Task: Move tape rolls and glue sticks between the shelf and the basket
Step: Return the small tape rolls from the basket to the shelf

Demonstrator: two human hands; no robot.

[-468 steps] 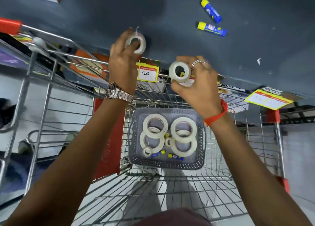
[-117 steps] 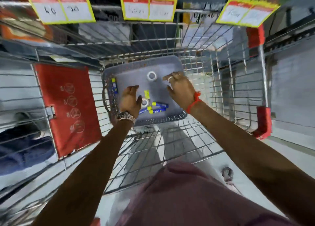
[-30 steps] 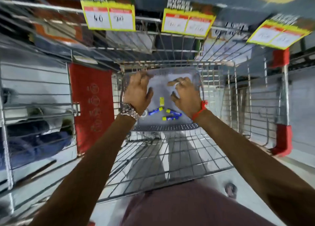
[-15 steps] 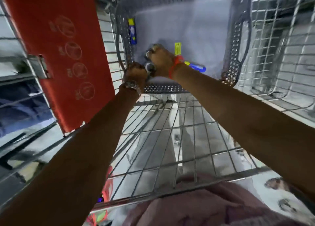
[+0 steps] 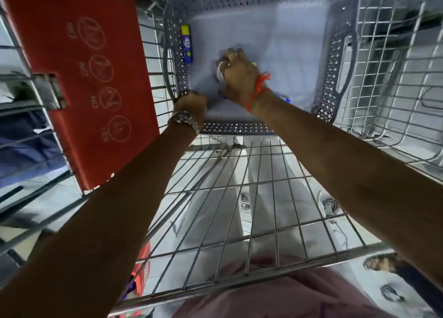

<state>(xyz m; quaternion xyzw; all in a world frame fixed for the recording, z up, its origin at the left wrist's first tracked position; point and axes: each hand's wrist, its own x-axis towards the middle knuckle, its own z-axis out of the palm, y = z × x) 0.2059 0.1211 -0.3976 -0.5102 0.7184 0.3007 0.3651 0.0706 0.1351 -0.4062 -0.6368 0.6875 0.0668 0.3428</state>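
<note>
A grey perforated basket point(image 5: 335, 61) stands in a wire shopping cart. One blue glue stick with a yellow cap point(image 5: 187, 44) lies along the basket's left wall. My right hand point(image 5: 239, 77) reaches down onto the basket floor, its fingers closed around what looks like a small white tape roll point(image 5: 219, 71). The blue tip of another glue stick point(image 5: 284, 99) and a bit of yellow point(image 5: 254, 64) peek out beside that hand. My left hand point(image 5: 193, 104) is curled at the basket's near left corner; what it holds is hidden. The shelf is out of view.
The cart's wire floor point(image 5: 239, 197) stretches between me and the basket. A red plastic flap point(image 5: 79, 77) stands on the cart's left side, and wire walls point(image 5: 395, 77) rise on the right. A sandalled foot point(image 5: 383, 265) shows on the floor below.
My right hand has pushed a little farther into the basket and closed over the items near its middle. My left hand stays at the near left corner. The view is closer and looks lower.
</note>
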